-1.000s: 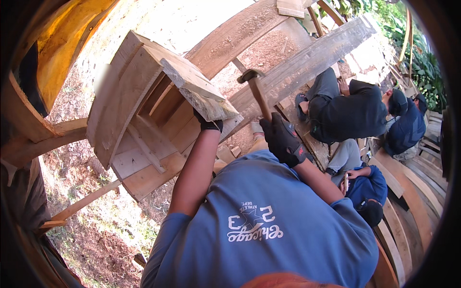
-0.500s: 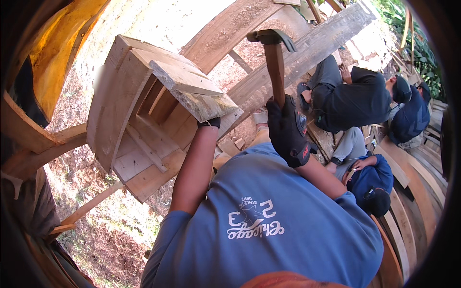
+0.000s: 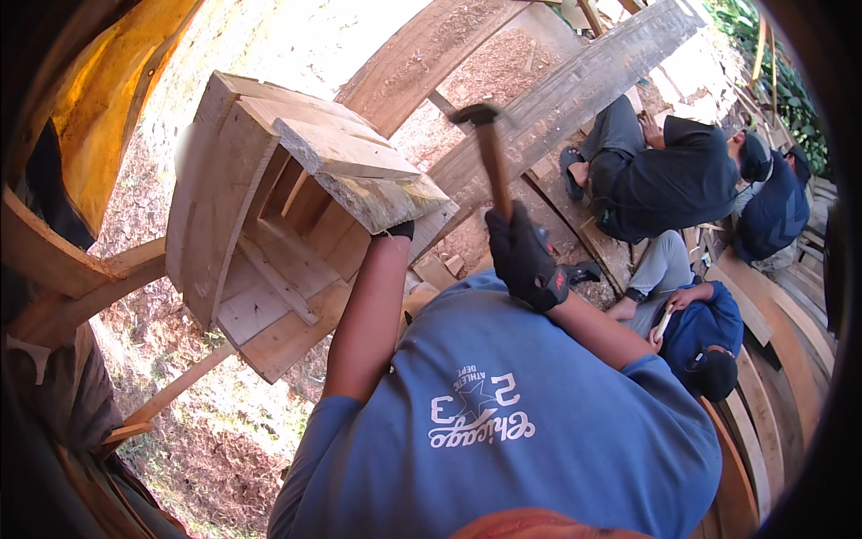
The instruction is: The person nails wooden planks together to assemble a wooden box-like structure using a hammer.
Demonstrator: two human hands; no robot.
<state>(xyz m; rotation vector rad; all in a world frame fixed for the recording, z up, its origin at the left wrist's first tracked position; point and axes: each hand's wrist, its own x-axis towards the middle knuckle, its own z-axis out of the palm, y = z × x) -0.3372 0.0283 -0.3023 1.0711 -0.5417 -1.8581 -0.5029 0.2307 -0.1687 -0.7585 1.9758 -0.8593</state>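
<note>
Hammer (image 3: pixel 494 169) tilts further left than before; right grip (image 3: pixel 521 259) encircles it; left grip (image 3: pixel 396 231), closure indiscernible, meets wooden box (image 3: pixel 211 198) edge.

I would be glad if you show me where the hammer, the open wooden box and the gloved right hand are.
Hammer (image 3: pixel 493 167): head view, on its wooden handle.
Open wooden box (image 3: pixel 215 199): head view, on its left side wall.
Gloved right hand (image 3: pixel 524 260): head view, on the middle of the hand.
</note>
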